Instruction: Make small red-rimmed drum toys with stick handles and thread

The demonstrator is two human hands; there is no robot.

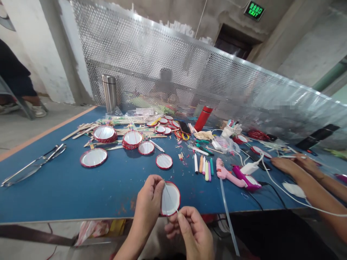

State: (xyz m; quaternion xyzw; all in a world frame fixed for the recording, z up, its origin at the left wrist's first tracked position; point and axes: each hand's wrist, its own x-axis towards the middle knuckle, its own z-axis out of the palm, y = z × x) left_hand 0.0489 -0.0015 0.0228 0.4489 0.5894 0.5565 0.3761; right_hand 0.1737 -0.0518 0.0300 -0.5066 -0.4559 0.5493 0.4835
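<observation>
A round white disc with a red rim (173,196) is at the table's front edge, between my two hands. My left hand (150,198) is closed at its left side, thumb and forefinger pinched on a thin pale thread (168,192). The thread runs slantwise across the disc's face to my right hand (193,231), whose thumb and fingertips pinch its lower end. I cannot tell whether either hand also grips the disc's rim. Just behind lies another red-rimmed disc (164,161).
Red-rimmed discs are stacked (132,139) among wooden sticks (84,130). Coloured markers (204,167), a pink glue gun (229,175) and white cables lie to the right. A steel bottle (109,94) and red bottle (203,118) stand behind. Another person's hands (292,166) are at far right.
</observation>
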